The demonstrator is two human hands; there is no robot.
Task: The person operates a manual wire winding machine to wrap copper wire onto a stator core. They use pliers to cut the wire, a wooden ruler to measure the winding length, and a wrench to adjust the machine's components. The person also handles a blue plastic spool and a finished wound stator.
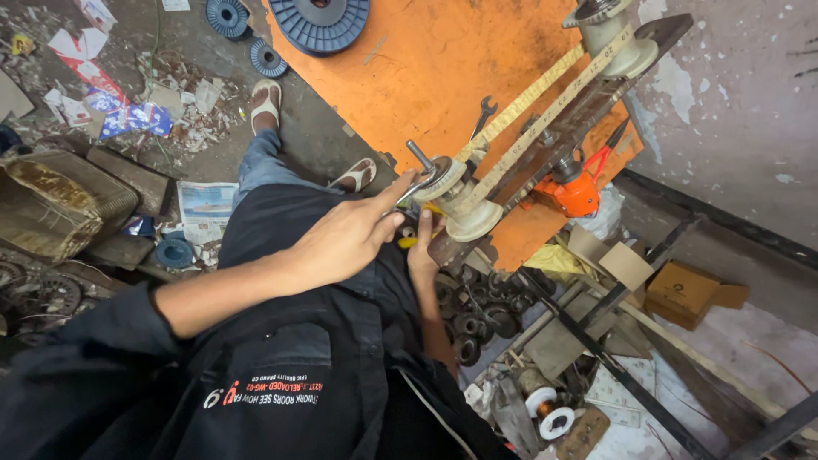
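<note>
My left hand [345, 243] reaches in from the left in a black sleeve and grips a metal spanner [417, 182]. The spanner's head sits at the hub of a cream pulley [467, 217], beside a short steel shaft [419, 155]. A yellowish belt [545, 98] runs from this pulley up to a second cream pulley [615, 44] on a dark metal bar [596, 94]. My right hand [422, 249] is pressed up beneath the near pulley, next to a small yellow piece [409, 243]. Its grip is hidden.
An orange board [426, 68] carries a loose spanner [484, 115] and a large blue spool [320, 20]. An orange power tool [571, 192] hangs by the bar. Dark metal parts [477, 311], a cardboard box [688, 291] and a copper-wire spool [547, 411] lie below. Paper scraps [128, 102] litter the floor.
</note>
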